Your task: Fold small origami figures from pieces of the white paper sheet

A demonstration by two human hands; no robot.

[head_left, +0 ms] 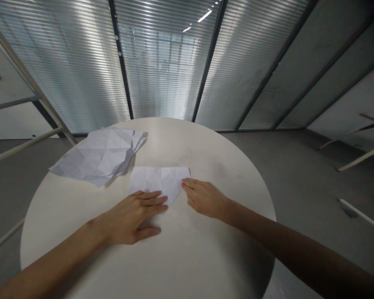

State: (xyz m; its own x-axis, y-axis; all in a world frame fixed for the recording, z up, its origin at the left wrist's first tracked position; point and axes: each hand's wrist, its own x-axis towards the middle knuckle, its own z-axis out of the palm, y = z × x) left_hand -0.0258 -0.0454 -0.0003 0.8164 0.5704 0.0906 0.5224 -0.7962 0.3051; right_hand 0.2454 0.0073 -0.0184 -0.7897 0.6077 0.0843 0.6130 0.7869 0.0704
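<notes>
A folded sheet of white paper (157,176) lies flat near the middle of the round table, with crease lines across it and its lower right side slanting. My left hand (134,216) rests palm down over its lower left part, fingers stretched out and thumb apart. That hand hides some of the paper's near edge. At the paper's right edge is my right hand (204,197), its fingers held together with the tips touching the paper. Whether a bit of paper is pinched under those fingertips is hard to see.
Creased white sheets (102,153) lie in a loose stack at the table's back left, some reaching past its edge. The round white table (180,257) stands before a glass wall with blinds (162,62). A metal frame (28,79) is at the left, and pale furniture legs (361,158) at the right.
</notes>
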